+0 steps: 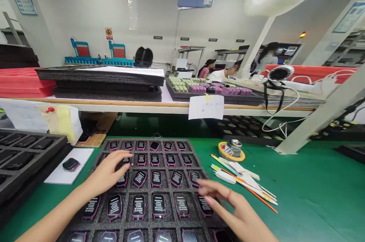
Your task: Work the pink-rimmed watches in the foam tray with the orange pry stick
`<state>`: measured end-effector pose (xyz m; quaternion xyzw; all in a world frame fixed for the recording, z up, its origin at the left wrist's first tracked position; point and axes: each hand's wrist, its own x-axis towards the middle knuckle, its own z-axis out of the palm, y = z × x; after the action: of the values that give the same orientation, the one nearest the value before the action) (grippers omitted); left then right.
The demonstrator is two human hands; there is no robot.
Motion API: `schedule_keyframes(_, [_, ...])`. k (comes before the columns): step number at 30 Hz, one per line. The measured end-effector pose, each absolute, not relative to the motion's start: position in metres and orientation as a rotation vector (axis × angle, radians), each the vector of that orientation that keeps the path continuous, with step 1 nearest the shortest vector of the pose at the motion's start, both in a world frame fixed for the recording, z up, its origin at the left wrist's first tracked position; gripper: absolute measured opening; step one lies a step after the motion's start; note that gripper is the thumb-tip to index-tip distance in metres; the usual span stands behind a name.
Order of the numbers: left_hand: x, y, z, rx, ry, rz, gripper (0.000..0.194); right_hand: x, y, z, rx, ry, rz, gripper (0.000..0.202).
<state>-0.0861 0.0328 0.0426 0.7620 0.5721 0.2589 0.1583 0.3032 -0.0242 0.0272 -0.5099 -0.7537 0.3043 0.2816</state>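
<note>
A black foam tray [129, 189] fills the near middle, its pockets holding purple-framed smartwatches [159, 204] with lit screens of white text. Over its left side is my left hand [110, 170], thumb and fingers apart around a watch in the second row, which they partly cover. I cannot tell whether the fingertips touch it. On the right, my right hand [232, 206] hovers by the tray's edge with fingers spread, close to a smartwatch [204, 204] in the right column. Neither hand visibly lifts anything. A few watches lie tilted in their pockets.
At left, a smartwatch [70, 164] lies on a white pad [82, 158] beside another foam tray [54, 154]. To the right are a tape roll [241, 157], a metal-topped bottle [234, 147] and several thin sticks [256, 192]. A shelf [159, 108] crosses above; people sit beyond.
</note>
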Motion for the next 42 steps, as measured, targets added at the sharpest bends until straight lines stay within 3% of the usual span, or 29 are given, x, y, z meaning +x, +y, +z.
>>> schedule_keyframes(3, [-0.067, 0.056, 0.031, 2.295, 1.665, 0.637, 0.052, 0.282, 0.031, 0.023, -1.403, -2.154, 0.512, 0.051])
schedule_keyframes(6, [-0.059, 0.076, 0.018, 2.361, 1.736, 0.573, 0.062, 0.263, 0.07, 0.012, -1.391, -2.251, 0.436, 0.057])
schedule_keyframes(13, [-0.054, 0.089, 0.005, 2.419, 1.783, 0.505, 0.066, 0.242, 0.113, -0.005, -1.417, -2.355, 0.25, 0.059])
schedule_keyframes(42, [-0.038, 0.078, 0.018, 2.4, 1.723, 0.387, 0.062, 0.285, 0.124, -0.039, -1.458, -2.093, 0.068, 0.052])
